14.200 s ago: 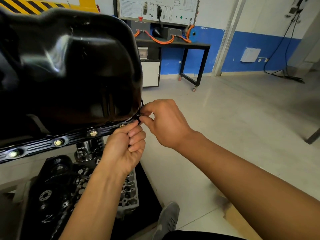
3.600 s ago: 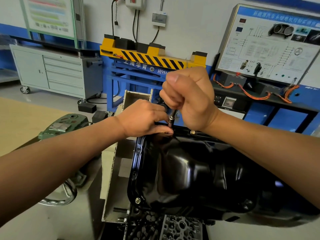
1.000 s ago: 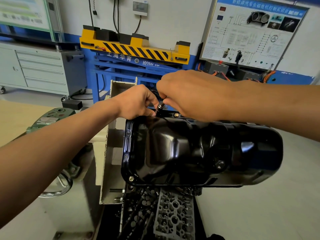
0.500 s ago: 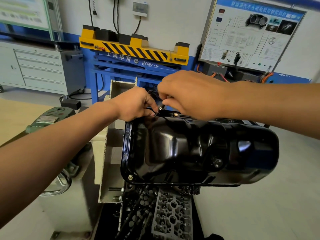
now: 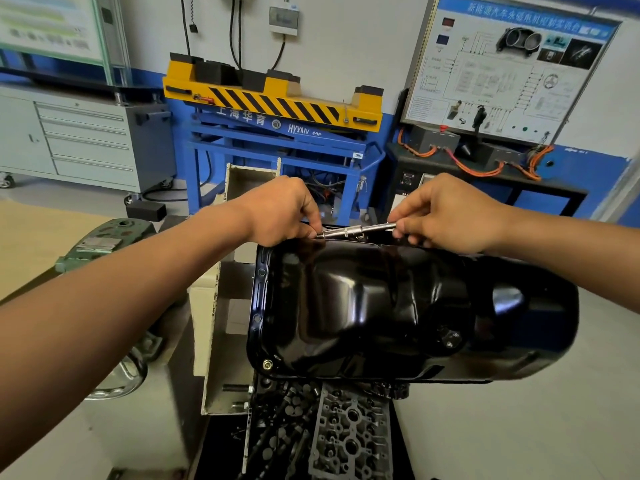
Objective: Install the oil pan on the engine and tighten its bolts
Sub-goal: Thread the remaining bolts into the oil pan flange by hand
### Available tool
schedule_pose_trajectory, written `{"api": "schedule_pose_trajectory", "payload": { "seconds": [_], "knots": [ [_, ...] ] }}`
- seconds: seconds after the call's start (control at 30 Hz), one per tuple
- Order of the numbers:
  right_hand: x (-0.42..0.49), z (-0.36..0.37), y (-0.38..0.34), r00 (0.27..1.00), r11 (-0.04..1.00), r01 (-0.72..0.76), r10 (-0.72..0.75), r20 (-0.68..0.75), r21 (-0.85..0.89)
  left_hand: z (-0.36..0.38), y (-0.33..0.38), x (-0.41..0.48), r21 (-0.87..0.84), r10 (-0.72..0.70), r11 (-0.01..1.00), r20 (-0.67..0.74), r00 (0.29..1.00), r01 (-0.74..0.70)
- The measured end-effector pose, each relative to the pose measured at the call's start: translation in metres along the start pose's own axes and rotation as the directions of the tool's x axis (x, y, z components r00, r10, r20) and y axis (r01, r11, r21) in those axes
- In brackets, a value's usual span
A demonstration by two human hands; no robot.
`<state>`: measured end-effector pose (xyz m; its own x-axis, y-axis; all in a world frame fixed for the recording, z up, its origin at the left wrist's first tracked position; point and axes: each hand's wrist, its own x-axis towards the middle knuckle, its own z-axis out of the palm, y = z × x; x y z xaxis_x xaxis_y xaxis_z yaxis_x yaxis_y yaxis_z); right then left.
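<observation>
Workshop setting: white wall with a blue band, a yellow and black striped lift table [image 5: 273, 95] on a blue frame at the far side, a wiring training board [image 5: 509, 71] far right, and a grey drawer cabinet [image 5: 79, 140] far left.

The glossy black oil pan [image 5: 381, 306] is right in the middle, with its bulged bottom facing the camera and its flange running down the left edge. One bolt [image 5: 267, 364] is sitting in the near-left corner of that flange. Can't really see what the pan is mounted on, it's hidden behind it.

Both hands are up at the far rim of the pan, holding a chrome socket tool [image 5: 356, 231] that lies roughly level, its right end a bit higher. The left hand [image 5: 280, 213] pinches the left end with its fingertips, just at the pan's far-left corner. The right hand [image 5: 446, 216] has its fingers curled round the right end.

Below the pan, on the near side, there's a grey cylinder head [image 5: 349, 438] lying among dark parts, and a green vise [image 5: 104, 240] sits off to the left.
</observation>
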<state>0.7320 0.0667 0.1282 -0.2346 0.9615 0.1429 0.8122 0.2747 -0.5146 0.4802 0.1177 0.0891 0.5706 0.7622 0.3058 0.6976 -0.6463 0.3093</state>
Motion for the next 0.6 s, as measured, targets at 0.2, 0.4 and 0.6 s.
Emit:
{"api": "schedule_pose_trajectory", "payload": {
  "seconds": [0.2,0.4,0.6],
  "knots": [
    [0.012,0.003,0.012,0.995,0.989,-0.09,0.085,0.052,0.113,0.001,0.0,-0.002,-0.037,0.007,0.999,-0.01,1.0,-0.007],
    [0.011,-0.001,0.005,1.0,1.0,0.005,-0.005,0.011,0.024,0.002,-0.002,-0.004,-0.048,0.019,0.999,-0.022,1.0,-0.02],
    [-0.015,0.009,-0.044,0.842,0.798,0.487,-0.537,-0.051,-0.354,0.006,-0.005,-0.007,0.001,0.058,0.998,-0.067,0.996,-0.059]
  ]
}}
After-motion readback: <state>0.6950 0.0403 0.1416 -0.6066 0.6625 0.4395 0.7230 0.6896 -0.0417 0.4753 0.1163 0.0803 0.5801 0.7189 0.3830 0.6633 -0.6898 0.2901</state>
